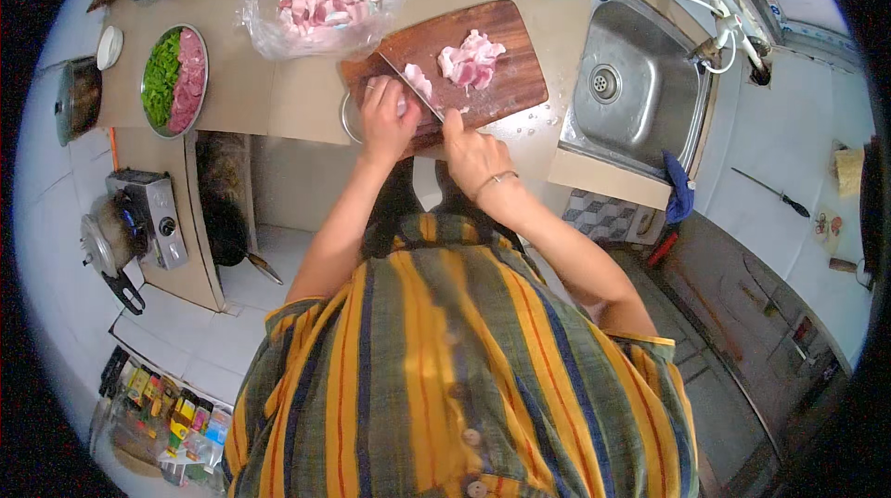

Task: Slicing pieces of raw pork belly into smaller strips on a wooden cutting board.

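A kitchen knife (412,83) lies edge-on over a dark wooden cutting board (518,45), its handle gripped in my right hand (476,155). On the blade's left side, my left hand (387,118) presses a piece of raw meat (401,106) to the board with bent fingers, which hide most of it. A cut slice of meat (418,80) rests just right of the blade. Farther right on the board is a small heap of pale pink meat (472,59). Part of a metal rim (351,118) shows beneath the board's left end.
Beyond the board sits an open plastic bag of meat pieces (330,0). At left stands a metal plate (203,91) with chopped greens and sliced meat. A steel sink (637,87) is at right. A pot (104,244) stands over a lit gas stove (156,219) at lower left.
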Tool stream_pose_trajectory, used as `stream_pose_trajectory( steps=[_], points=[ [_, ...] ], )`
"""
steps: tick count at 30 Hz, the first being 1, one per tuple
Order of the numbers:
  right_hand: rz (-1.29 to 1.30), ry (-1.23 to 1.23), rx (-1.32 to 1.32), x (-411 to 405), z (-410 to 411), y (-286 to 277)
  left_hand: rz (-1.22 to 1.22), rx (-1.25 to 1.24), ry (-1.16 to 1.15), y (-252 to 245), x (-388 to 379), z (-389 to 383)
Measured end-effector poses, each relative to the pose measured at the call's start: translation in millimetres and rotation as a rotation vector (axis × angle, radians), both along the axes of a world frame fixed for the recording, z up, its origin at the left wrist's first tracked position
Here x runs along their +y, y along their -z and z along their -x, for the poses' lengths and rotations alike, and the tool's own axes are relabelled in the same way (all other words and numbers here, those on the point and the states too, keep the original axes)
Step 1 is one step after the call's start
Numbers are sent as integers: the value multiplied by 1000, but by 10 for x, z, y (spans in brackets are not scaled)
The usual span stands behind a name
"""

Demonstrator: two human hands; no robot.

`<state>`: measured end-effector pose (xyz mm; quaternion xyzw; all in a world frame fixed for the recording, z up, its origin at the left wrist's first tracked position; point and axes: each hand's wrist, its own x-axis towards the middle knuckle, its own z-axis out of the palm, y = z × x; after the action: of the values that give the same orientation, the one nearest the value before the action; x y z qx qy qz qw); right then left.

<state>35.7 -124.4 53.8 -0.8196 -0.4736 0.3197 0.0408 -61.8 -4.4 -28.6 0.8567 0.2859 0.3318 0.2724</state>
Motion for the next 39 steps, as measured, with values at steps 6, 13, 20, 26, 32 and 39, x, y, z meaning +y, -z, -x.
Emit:
stream_pose_trajectory(
  steps=[6,13,20,26,32,39],
  points=[
    [-183,-6,-14,422,-257,129,36,-49,60,-79,11,12],
    [-506,200,-121,0,-536,10,50,-35,2,-182,-43,109],
    [-360,191,-5,-314,-181,-266,51,-14,17,-160,-30,108],
    [-245,235,44,-614,140,-340,51,-18,-5,-163,-62,92],
    [-145,230,57,-666,299,-469,-19,168,59,-156,-99,113],
    [-142,238,99,-683,382,-476,-32,224,64,-111,-110,96]
  ],
)
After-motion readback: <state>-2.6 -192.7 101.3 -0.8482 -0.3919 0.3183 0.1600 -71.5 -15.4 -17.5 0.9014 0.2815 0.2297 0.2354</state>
